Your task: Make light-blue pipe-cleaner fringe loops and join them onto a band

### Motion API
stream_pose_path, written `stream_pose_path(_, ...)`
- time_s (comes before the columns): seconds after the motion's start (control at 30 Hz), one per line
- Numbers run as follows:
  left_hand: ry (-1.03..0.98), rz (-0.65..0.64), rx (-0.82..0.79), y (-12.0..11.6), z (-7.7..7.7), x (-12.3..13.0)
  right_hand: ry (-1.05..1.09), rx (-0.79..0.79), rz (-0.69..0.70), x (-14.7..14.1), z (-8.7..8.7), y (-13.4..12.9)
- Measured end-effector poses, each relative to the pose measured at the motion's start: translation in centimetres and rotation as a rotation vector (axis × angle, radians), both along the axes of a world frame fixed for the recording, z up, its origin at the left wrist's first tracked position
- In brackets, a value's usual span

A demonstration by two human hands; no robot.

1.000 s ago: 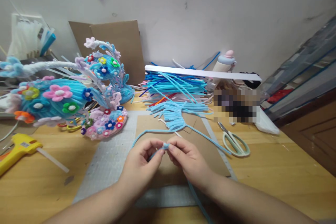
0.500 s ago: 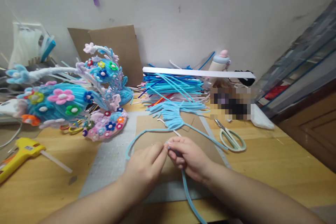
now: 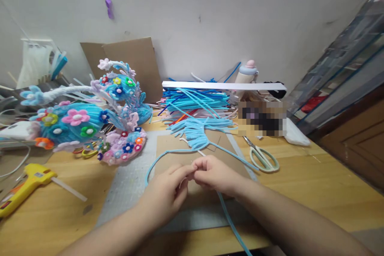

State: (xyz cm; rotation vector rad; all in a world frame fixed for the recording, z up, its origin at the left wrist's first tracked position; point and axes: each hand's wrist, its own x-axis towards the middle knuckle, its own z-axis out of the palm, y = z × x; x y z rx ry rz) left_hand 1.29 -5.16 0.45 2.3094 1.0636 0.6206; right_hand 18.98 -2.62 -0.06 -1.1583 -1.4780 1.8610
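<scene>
My right hand (image 3: 213,174) is closed on a light blue pipe cleaner (image 3: 229,216), whose long end hangs below the hand past the table's front edge. My left hand (image 3: 172,186) meets it fingertip to fingertip, pinching at the pipe cleaner's other end; that end is hidden by the fingers. Just beyond the hands, a fan of light blue pipe cleaners (image 3: 196,132) lies gathered on a cardboard sheet (image 3: 168,164). A long blue strand (image 3: 177,151) runs out from it to both sides, its left part curving down behind my left hand.
Green-handled scissors (image 3: 265,159) lie to the right. At left are a yellow glue gun (image 3: 37,176) and flower-covered pipe cleaner lanterns (image 3: 69,122). A stack of blue pipe cleaners (image 3: 195,102) under a white strip (image 3: 222,85) stands behind, near a bottle (image 3: 247,74). A grey cutting mat (image 3: 117,192) lies underneath.
My fingers have shifted their pinch, the right hand turning more back-up. The pipe cleaner's hanging end has swung right. The view has tipped slightly.
</scene>
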Motion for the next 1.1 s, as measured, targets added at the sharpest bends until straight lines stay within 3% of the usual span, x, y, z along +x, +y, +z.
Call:
stream_pose_path(0.23,0.072,0.039,0.008,-0.2,0.6,0.1,0.111,-0.164,0.067,0.4,0.3,0.3)
stream_pose_path(0.37,0.156,0.031,0.044,0.2,0.8,-0.1,0.15,-0.152,0.074,0.3,0.0,0.4)
stream_pose_path(0.7,0.147,0.109,0.297,0.6,-0.6,-0.6,0.262,-0.22,0.046,0.2,0.0,0.2)
stream_pose_path(0.9,0.105,0.05,0.439,0.7,-0.1,-0.6,0.298,-0.399,0.1,0.3,0.3,0.3)
stream_pose_path(1.03,0.112,0.038,0.545,0.7,0.1,-0.6,0.365,-0.681,0.205,0.6,0.0,0.7)
stream_pose_path(1.1,0.133,0.029,0.602,0.7,0.1,-0.7,0.399,-0.748,0.254,0.7,-0.2,0.7)
